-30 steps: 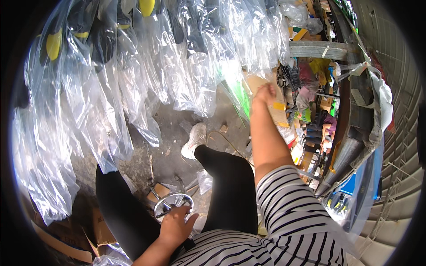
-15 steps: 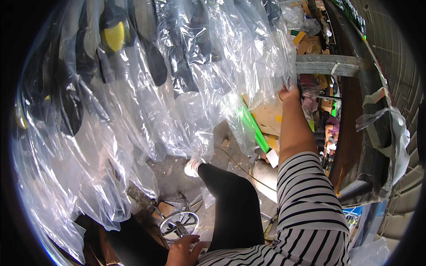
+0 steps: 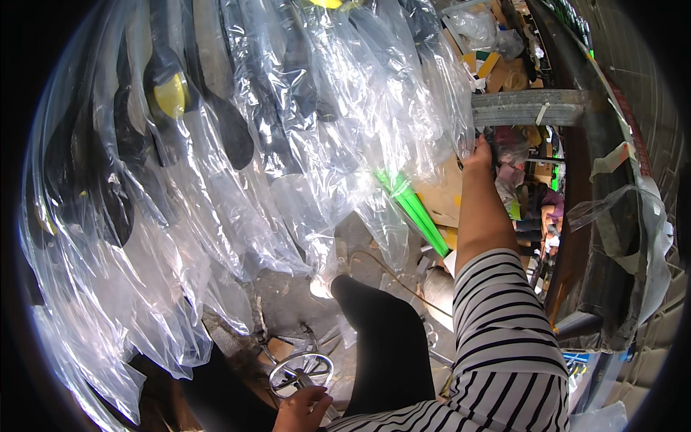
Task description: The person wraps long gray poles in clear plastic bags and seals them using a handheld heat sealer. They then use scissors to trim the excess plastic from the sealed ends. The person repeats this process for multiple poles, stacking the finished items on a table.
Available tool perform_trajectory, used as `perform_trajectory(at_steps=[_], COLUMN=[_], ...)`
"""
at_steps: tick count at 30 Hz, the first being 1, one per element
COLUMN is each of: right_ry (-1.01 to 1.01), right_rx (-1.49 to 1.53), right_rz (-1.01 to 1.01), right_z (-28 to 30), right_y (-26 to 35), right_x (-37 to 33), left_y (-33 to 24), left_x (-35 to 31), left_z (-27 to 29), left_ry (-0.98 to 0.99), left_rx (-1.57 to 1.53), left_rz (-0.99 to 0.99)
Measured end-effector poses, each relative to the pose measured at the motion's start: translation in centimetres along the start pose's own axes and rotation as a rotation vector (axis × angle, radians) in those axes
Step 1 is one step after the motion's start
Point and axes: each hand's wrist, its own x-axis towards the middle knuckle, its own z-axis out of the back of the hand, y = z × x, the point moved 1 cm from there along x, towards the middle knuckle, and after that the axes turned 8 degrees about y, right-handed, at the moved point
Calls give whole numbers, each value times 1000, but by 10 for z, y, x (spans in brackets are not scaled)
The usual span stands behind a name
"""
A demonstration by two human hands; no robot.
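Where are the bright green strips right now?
In the head view, right of centre, the green strips slant down near the lower edge of the clear plastic bags, below and left of the right hand, beside brown cardboard.

We lose the tops of the clear plastic bags (image 3: 223, 248) past the upper edge, and glare blurs the dark, yellow-patched things (image 3: 170, 93) inside them. We cannot make out the fingertips of the right hand (image 3: 479, 153), beside the last bag, nor what they hold. The left hand (image 3: 302, 412) is cut off by the lower edge. Plastic partly covers the white shoe (image 3: 322, 286) and the green strips' (image 3: 425, 219) upper ends. We find the far person (image 3: 553, 216) too small to read.
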Motion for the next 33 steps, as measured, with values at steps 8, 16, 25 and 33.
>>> perform_trajectory(at_steps=[8, 16, 25, 33], right_ry=[56, -226, 215, 871], right_rx=[-39, 282, -84, -266], right_rz=[165, 107, -161, -597], right_z=[112, 5, 43, 84], right_y=[58, -48, -90, -16], right_x=[68, -176, -436, -587], left_y=[7, -9, 40, -21], left_x=[2, -5, 10, -24], left_z=[7, 3, 16, 14], left_ry=[94, -22, -233, -322], left_rx=[42, 120, 20, -589], left_rz=[-68, 17, -89, -527])
